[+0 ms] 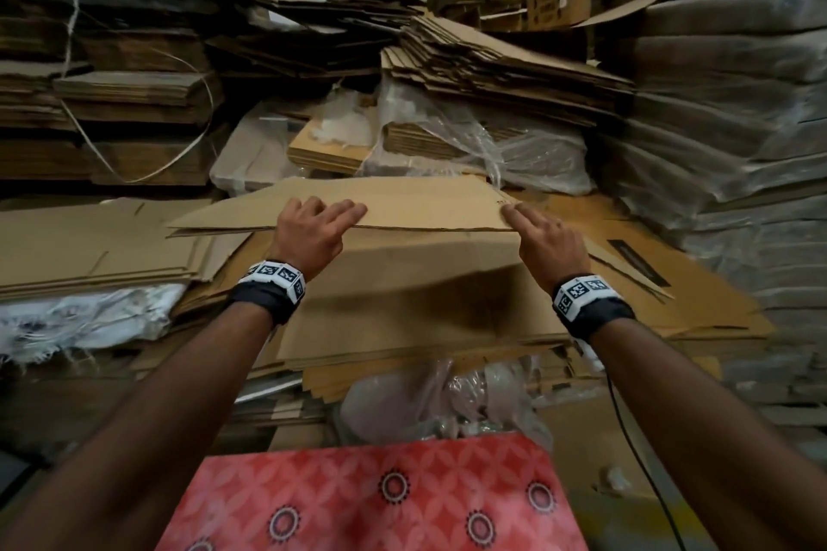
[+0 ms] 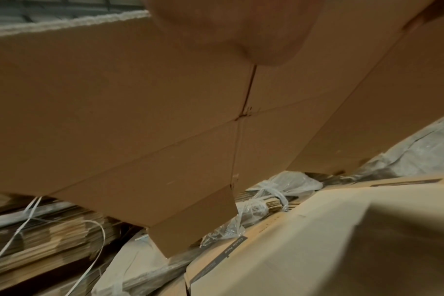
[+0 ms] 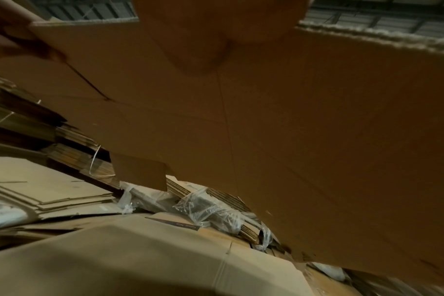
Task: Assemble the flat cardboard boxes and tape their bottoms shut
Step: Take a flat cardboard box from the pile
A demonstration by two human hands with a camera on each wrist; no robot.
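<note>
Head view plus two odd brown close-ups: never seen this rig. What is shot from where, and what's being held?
No robot here: a person wears three cameras. The head view looks down at both arms, with marker bands on the wrists. The left hand and right hand each grip the near edge of one flat cardboard box, raised off a stack of flattened boxes. The close-ups are wrist cameras looking up at that sheet's underside. Plastic-wrapped bundles lie behind. No tape is visible.
</note>
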